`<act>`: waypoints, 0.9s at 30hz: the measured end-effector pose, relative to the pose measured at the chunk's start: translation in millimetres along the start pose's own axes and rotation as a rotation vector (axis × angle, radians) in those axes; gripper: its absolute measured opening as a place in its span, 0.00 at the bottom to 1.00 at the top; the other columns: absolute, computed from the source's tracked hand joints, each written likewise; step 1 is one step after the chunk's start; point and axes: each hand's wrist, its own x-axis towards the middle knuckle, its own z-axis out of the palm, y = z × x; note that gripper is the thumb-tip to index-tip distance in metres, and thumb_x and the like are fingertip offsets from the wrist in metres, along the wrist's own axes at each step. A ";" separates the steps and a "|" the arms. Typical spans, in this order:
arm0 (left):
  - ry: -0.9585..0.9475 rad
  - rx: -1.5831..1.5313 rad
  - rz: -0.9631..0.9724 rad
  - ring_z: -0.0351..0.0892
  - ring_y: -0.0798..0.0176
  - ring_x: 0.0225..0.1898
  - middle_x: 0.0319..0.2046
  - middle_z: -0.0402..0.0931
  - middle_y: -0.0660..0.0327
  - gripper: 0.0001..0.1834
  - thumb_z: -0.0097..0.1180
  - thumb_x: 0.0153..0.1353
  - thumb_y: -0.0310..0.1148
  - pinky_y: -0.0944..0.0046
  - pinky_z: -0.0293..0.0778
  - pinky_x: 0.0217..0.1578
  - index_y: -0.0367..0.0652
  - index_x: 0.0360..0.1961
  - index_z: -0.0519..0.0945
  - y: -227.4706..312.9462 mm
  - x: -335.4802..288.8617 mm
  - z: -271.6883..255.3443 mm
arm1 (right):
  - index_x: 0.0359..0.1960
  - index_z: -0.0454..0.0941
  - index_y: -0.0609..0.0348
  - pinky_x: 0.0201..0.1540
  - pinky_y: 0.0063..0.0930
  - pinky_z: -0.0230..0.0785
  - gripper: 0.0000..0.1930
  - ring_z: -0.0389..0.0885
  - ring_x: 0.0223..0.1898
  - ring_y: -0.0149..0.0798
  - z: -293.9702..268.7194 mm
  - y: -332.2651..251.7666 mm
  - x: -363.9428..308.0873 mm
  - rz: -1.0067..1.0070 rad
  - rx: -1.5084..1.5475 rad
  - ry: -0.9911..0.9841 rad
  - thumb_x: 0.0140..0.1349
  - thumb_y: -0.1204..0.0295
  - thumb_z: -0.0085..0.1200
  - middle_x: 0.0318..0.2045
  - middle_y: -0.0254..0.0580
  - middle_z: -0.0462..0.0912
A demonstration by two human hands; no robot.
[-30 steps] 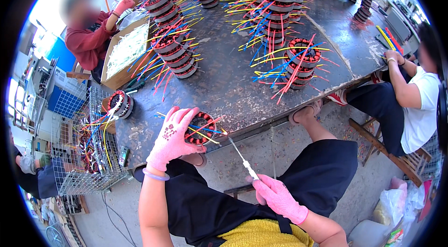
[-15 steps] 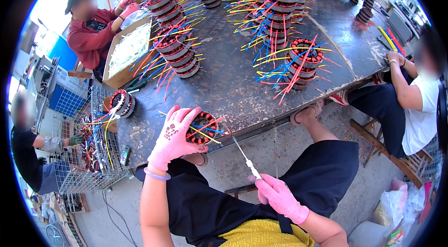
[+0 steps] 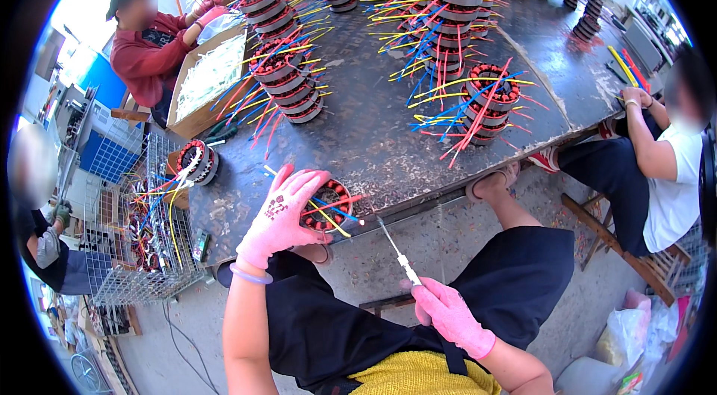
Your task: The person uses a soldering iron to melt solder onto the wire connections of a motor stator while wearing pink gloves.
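At the near table edge, my left hand (image 3: 278,217), in a pink glove, is closed around a motor stator (image 3: 347,193), a ring with red windings inside. Red, blue and yellow wires stick out of it, pointing right and up left. The palm and fingers hide its left side. My right hand (image 3: 450,318), also gloved in pink, grips a thin tool with a white handle and slender metal shaft (image 3: 403,264). Its tip points up left, just right of the wire ends; I cannot tell whether it touches one.
Tall stator stacks (image 3: 455,18) with splayed wires stand across the dark table (image 3: 358,96). A shorter stack (image 3: 489,107) is nearer, and a small one (image 3: 197,163) sits left. A wire basket (image 3: 142,246) and a cardboard box (image 3: 209,89) flank the table. Co-workers sit left and right.
The stator's wires now lie at a different angle, and a blue one shows more clearly. The tool has moved slightly right and down. A co-worker at far left has shifted and raised a hand.
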 end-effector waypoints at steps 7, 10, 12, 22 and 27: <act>-0.085 0.077 -0.001 0.61 0.47 0.71 0.65 0.69 0.57 0.54 0.76 0.28 0.45 0.43 0.49 0.74 0.47 0.65 0.73 7.2 3.6 -9.2 | 0.59 0.76 0.62 0.29 0.22 0.63 0.18 0.67 0.23 0.22 -0.4 0.1 0.6 -0.001 -0.029 0.004 0.76 0.64 0.44 0.22 0.28 0.69; -0.040 0.057 0.000 0.61 0.47 0.70 0.64 0.70 0.58 0.52 0.76 0.29 0.44 0.43 0.49 0.74 0.47 0.63 0.74 4.0 2.7 -6.2 | 0.59 0.76 0.62 0.29 0.22 0.63 0.18 0.67 0.23 0.22 -0.2 1.4 2.3 -0.002 -0.012 -0.004 0.76 0.64 0.44 0.22 0.28 0.69; -0.024 0.045 0.001 0.61 0.47 0.70 0.63 0.71 0.58 0.52 0.76 0.28 0.43 0.43 0.49 0.74 0.49 0.63 0.75 2.4 1.5 -4.4 | 0.59 0.76 0.62 0.28 0.22 0.63 0.19 0.67 0.23 0.22 2.2 -2.8 2.2 0.027 0.022 -0.006 0.76 0.64 0.44 0.22 0.28 0.69; -0.028 0.067 -0.013 0.64 0.49 0.69 0.59 0.74 0.59 0.52 0.78 0.25 0.44 0.43 0.48 0.74 0.50 0.61 0.77 -0.8 -0.1 -6.4 | 0.59 0.75 0.63 0.28 0.22 0.63 0.19 0.67 0.23 0.23 1.7 -7.5 2.1 0.008 -0.067 -0.001 0.75 0.63 0.43 0.21 0.29 0.68; -0.018 0.064 -0.021 0.64 0.51 0.69 0.60 0.74 0.60 0.53 0.78 0.24 0.45 0.42 0.48 0.74 0.49 0.61 0.76 -1.8 -1.2 -6.0 | 0.59 0.75 0.64 0.29 0.22 0.63 0.20 0.67 0.23 0.23 1.4 -3.2 2.1 -0.029 -0.044 -0.006 0.76 0.63 0.43 0.20 0.29 0.69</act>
